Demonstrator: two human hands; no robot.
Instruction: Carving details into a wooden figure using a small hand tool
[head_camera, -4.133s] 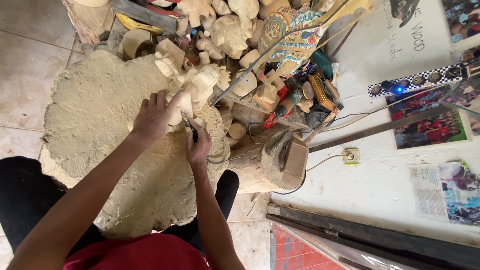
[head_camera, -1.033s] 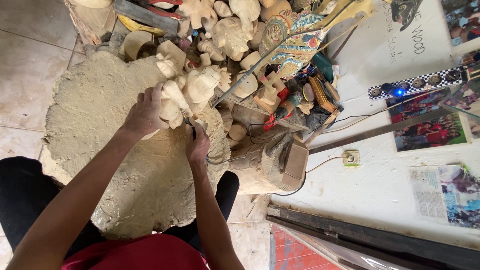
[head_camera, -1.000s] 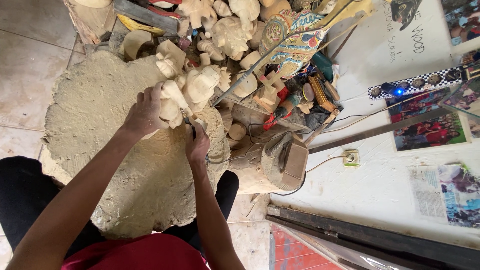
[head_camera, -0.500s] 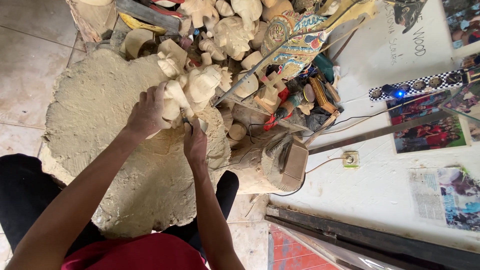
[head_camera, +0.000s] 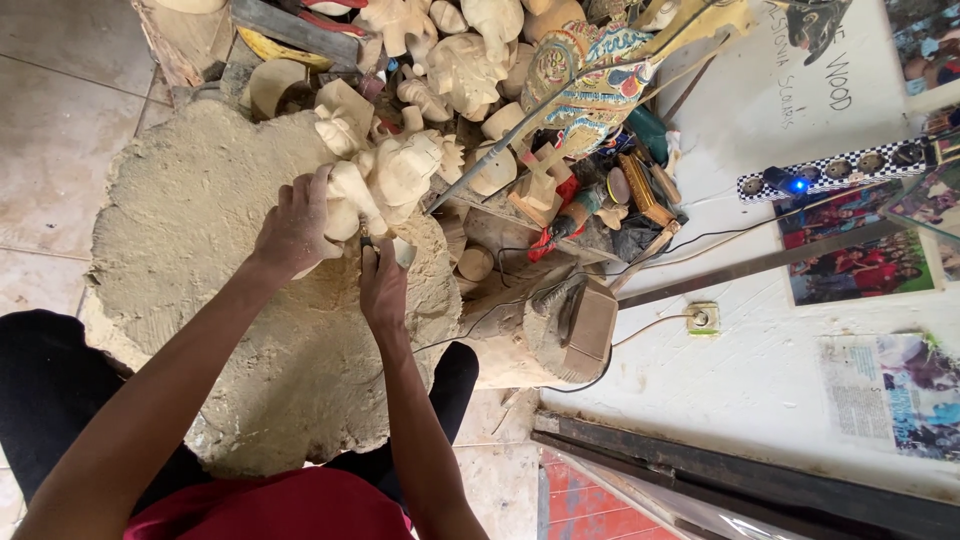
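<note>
My left hand (head_camera: 293, 225) grips a pale, unfinished wooden carving (head_camera: 388, 176) and steadies it on a broad, rough-topped wooden block (head_camera: 210, 290) dusted with sawdust. My right hand (head_camera: 383, 285) is closed around a small carving tool (head_camera: 368, 243), whose tip meets the carving's lower edge right beside my left fingers. The tool's blade is mostly hidden between hand and wood.
A heap of unpainted carvings (head_camera: 460, 60), a painted figure (head_camera: 580, 80), a long metal rod (head_camera: 520, 130) and hand tools (head_camera: 610, 200) lie beyond the block. A wooden mallet (head_camera: 570, 330), cables, a wall socket (head_camera: 700, 318), a power strip (head_camera: 840, 170) and pictures are on the right.
My left hand has shifted from flat on the carving to gripping it and tilting it toward me. My right hand stays low at the carving's edge, moving only slightly.
</note>
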